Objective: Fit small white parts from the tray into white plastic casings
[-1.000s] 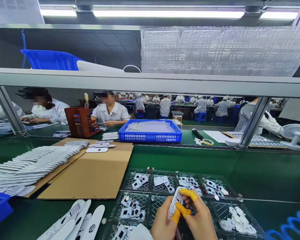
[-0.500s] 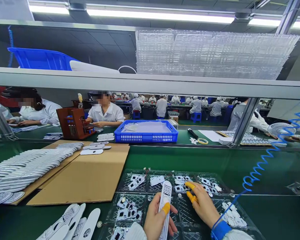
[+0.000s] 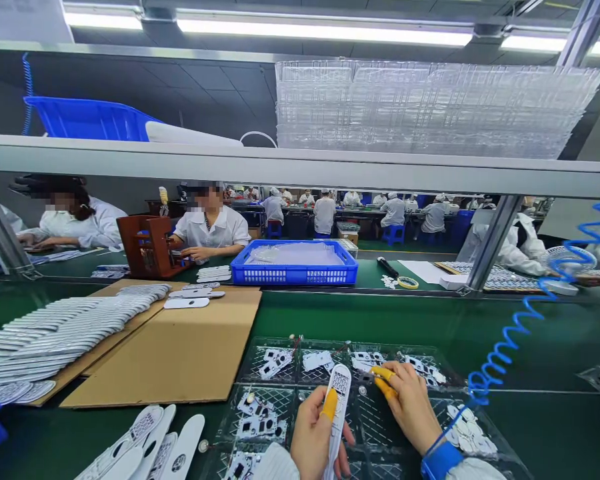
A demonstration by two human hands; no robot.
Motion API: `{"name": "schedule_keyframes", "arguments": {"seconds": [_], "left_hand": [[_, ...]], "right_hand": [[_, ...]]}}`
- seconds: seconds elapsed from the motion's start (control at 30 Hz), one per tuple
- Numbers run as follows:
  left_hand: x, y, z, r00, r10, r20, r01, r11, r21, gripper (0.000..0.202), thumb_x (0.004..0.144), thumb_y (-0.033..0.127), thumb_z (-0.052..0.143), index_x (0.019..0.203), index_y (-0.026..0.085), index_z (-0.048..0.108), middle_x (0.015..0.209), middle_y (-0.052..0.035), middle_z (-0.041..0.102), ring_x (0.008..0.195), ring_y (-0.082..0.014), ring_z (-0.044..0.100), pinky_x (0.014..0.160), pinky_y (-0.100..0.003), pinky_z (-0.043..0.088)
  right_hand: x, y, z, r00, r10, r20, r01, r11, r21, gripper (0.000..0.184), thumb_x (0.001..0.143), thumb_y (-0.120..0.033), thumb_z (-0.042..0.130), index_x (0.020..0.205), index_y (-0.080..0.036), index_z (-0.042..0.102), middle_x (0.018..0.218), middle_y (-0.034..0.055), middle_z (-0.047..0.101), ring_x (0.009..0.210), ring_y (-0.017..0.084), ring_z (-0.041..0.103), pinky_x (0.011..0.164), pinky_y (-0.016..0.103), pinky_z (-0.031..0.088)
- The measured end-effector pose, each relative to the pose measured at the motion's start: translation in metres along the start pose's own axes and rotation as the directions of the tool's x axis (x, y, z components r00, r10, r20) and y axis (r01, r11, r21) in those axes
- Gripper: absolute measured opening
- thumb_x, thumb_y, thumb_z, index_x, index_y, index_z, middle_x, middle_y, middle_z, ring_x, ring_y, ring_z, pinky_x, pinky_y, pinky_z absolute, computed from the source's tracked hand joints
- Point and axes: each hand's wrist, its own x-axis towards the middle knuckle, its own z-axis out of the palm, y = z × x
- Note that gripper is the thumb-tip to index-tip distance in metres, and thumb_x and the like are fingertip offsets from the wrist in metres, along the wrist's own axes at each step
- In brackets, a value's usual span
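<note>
My left hand (image 3: 317, 430) is wrapped around a white remote-control housing (image 3: 339, 400), tilted with its button cutouts facing up and a yellow finger cot on the thumb. Above the dark divided tray (image 3: 380, 417) is my right hand (image 3: 405, 400), its thumb and index finger in yellow cots drawn together at a back compartment. Whatever is between those fingertips is too small to make out. White circuit boards (image 3: 367, 360) lie just beyond them. A blue wrist strap (image 3: 441, 460) with a coiled cord circles my right wrist.
Stacked white remote housings (image 3: 75, 327) cover the left, beside a cardboard sheet (image 3: 180, 360). More housings (image 3: 150, 440) lie at the front left. A blue crate (image 3: 294, 263) stands behind. The coiled blue cord (image 3: 510, 340) hangs at right; a metal shelf (image 3: 300, 165) crosses above. Co-workers sit opposite.
My right thumb and index finger have come closer together over the back compartment. The remote housing in my left hand has shifted slightly right in view and tilted a little more.
</note>
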Motion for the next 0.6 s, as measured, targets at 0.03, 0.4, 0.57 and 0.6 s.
{"name": "schedule_keyframes", "arguments": {"seconds": [0.03,0.4,0.57,0.6], "left_hand": [[0.001,-0.001,0.000,1.000,0.001,0.001,-0.001,1.000,-0.004,0.016,0.078,0.026,0.029,0.086,0.020,0.042,0.048,0.0044,0.056,0.026,-0.0064,0.046,0.024,-0.010,0.021],[0.016,-0.015,-0.016,0.992,0.035,0.119,-0.032,0.999,-0.021,0.036,0.072,0.041,0.047,0.099,0.019,0.037,0.066,0.0010,0.060,0.030,-0.0069,0.048,0.027,-0.015,0.027],[0.020,-0.020,-0.018,0.991,0.036,0.127,-0.035,0.999,-0.009,0.037,0.069,0.040,0.047,0.098,0.019,0.036,0.062,0.0001,0.062,0.031,-0.0085,0.049,0.028,-0.016,0.027],[0.021,-0.021,-0.018,0.992,0.039,0.122,-0.038,0.999,-0.009,0.037,0.069,0.041,0.047,0.097,0.019,0.036,0.062,0.0003,0.062,0.031,-0.0087,0.049,0.028,-0.016,0.027]], "right_hand": [[0.000,0.001,-0.002,0.999,0.030,-0.030,-0.028,0.998,0.056,0.030,0.074,-0.020,0.045,0.098,-0.028,0.060,0.097,0.0044,0.060,0.092,0.026,0.050,0.078,0.045,0.039],[0.012,0.006,-0.041,0.752,0.659,-0.012,-0.180,0.223,0.958,0.040,0.062,-0.033,0.070,0.096,-0.022,0.053,0.085,-0.0005,0.066,0.076,0.015,0.060,0.079,0.026,0.048],[-0.012,0.024,-0.113,0.745,0.658,0.113,-0.188,0.044,0.981,0.034,0.065,-0.033,0.065,0.095,-0.019,0.058,0.105,0.0112,0.061,0.090,0.024,0.059,0.082,0.036,0.051],[-0.025,0.030,-0.125,0.726,0.671,0.148,-0.229,0.033,0.973,0.034,0.067,-0.036,0.063,0.096,-0.020,0.059,0.110,0.0126,0.058,0.095,0.027,0.057,0.081,0.038,0.051]]}}
